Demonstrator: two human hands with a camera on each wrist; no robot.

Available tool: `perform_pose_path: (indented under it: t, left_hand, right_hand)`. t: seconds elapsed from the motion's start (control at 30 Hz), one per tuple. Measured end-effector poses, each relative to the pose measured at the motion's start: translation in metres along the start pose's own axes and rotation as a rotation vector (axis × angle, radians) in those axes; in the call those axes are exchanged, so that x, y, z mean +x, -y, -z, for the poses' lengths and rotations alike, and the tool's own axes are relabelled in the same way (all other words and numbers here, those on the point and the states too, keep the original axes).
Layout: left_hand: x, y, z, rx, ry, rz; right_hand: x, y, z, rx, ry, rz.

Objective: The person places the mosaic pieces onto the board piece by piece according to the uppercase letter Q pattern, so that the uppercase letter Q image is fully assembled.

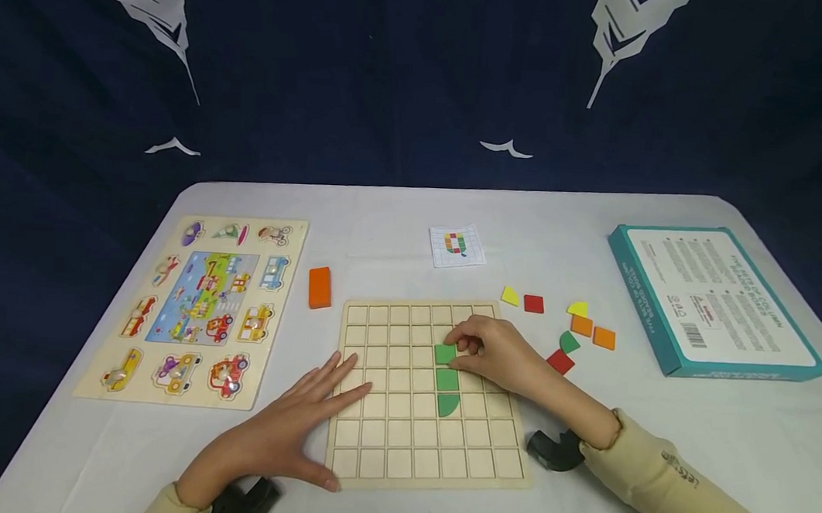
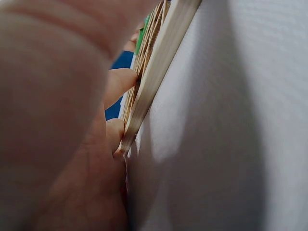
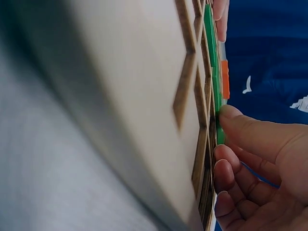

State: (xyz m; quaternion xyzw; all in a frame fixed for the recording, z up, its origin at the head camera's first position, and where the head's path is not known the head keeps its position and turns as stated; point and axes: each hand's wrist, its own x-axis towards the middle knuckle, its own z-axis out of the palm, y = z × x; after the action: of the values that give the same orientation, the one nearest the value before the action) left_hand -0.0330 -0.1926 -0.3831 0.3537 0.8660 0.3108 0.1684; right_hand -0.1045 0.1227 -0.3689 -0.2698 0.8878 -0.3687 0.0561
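Observation:
A wooden grid board [image 1: 394,407] lies flat in front of me, with green tiles in one column. My right hand [image 1: 493,354] pinches the top green square tile [image 1: 444,354] between thumb and index finger, over a cell of the board. Directly below it sit another green square tile [image 1: 448,380] and a green quarter-round tile [image 1: 448,405]. My left hand [image 1: 283,432] is spread along the board's left edge, fingertips on the grid and thumb near the lower left corner. In the right wrist view, the thumb [image 3: 250,132] touches the green tile's edge.
Loose tiles lie right of the board, among them a red square [image 1: 533,304], an orange square [image 1: 604,338] and a green piece [image 1: 569,341]. A pattern card [image 1: 456,259] is behind the board. An orange block [image 1: 319,287], vehicle puzzle [image 1: 262,369] and teal box [image 1: 722,304] flank it.

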Motion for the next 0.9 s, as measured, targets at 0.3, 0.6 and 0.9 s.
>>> perform_pose_path:
  t: [0.3,0.6,0.9]
  left_hand:
    - [0.001,0.001,-0.001,0.005,0.008,0.003]
    - [0.003,0.001,-0.002,0.009,0.011,-0.003]
    - [0.001,0.001,-0.001,0.023,0.002,-0.002]
  right_hand:
    - [-0.003,-0.002,0.000,-0.021,-0.034,-0.012]
    - [-0.009,-0.001,0.011,-0.003,-0.046,-0.001]
    - [-0.043,-0.016,0.062,-0.066,-0.225,-0.108]
